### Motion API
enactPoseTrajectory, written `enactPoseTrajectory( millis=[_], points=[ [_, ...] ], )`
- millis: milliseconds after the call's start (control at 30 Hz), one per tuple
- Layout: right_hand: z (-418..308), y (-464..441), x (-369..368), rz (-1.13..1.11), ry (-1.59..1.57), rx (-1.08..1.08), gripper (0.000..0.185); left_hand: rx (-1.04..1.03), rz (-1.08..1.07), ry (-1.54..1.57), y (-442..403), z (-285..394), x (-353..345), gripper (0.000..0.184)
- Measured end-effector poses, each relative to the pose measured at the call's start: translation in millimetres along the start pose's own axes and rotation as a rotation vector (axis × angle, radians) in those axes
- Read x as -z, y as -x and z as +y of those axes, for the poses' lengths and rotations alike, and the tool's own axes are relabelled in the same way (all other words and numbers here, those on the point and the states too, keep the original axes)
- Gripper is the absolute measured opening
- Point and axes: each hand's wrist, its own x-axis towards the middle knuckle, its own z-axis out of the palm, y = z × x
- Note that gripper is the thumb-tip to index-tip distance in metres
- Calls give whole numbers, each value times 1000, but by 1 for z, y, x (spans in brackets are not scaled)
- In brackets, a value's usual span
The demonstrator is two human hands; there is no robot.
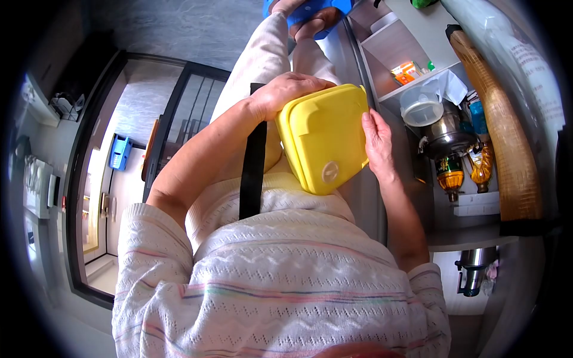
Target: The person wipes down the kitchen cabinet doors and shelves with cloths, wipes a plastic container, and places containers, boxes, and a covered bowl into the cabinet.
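A yellow lidded food container (327, 134) with rounded corners and a small round vent knob on its lid is held in front of my waist. My left hand (292, 92) lies over its upper left edge, the fingers wrapped along the far side. On the right side, my right hand (379, 140) grips the edge with the thumb in front; its other fingers are mostly hidden. The lid faces up toward me and looks closed. A black strap (253, 167) hangs beside the container's left side.
Shelves at right hold a clear plastic tub (421, 108), a metal pot (447, 131), oil bottles (449, 173) and an orange packet (407, 73). A long brown wrapped object (507, 119) stands alongside. A dark-framed doorway (80, 179) is at left. My feet touch something blue (310, 9).
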Motion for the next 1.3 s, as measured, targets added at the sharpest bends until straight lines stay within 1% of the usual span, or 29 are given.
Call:
enactPoseTrajectory(
  millis=[67, 100, 133, 167, 233, 267, 333, 367, 400, 467, 500, 533, 633, 733, 833, 933, 1033, 1133, 1233, 1300],
  points=[
    [-1, 2, 1, -36, -45, -50, 32, 32, -9, 34, -2, 3, -3, 35],
    [-1, 4, 1, -24, -12, -32, 32, 46, -14, 53, -3, 3, -4, 36],
    [-1, 7, 1, -11, 21, -13, 33, -138, -13, -213, -4, -1, -4, 35],
    [-2, 10, 2, 3, 53, 6, 33, -110, -22, -178, -4, -1, -4, 35],
    [-5, 18, 1, 74, -2, 43, 34, -53, -41, -109, -3, -1, -6, 35],
    [-7, 21, 0, 110, -31, 60, 34, 106, -44, 100, -3, -1, -8, 35],
    [-13, 25, -2, 68, -38, 140, 37, 420, -48, 518, -4, 0, -12, 36],
    [-16, 26, -2, 50, -41, 179, 39, 335, -47, 467, -5, 1, -12, 34],
    [-16, 27, -3, 24, -10, 166, 42, 251, -47, 419, -5, 2, -12, 33],
    [-2, 23, -1, 44, 139, 191, 44, 45, -23, 204, -6, 1, -13, 32],
    [3, 20, -2, 49, 211, 205, 45, -74, 0, 35, -7, -1, -12, 32],
    [4, 19, -3, 67, 206, 201, 46, -190, 23, -137, -6, -2, -11, 32],
    [7, 19, -3, 17, 132, 191, 44, -214, 44, -63, -3, -2, -10, 34],
    [13, 21, 0, 43, 146, 177, 43, 385, -33, 755, -5, 13, -7, 44],
    [15, 21, -3, 82, 36, 212, 43, 575, 3, 723, -3, 29, -8, 55],
    [9, 23, -3, 31, -33, 121, 40, 451, -83, 656, -2, 30, -3, 61],
    [2, 20, 5, -91, -19, -1, 46, 434, -98, 659, -1, 27, 1, 59],
    [-2, 18, 16, -228, -115, -179, 52, 387, -88, 736, 1, 24, 2, 58],
    [-8, 15, 26, -322, -302, -302, 51, 288, -93, 835, 0, 25, 4, 58],
    [-15, 12, 29, -370, -309, -275, 55, 242, -108, 878, -2, 23, 6, 60]
  ],
)
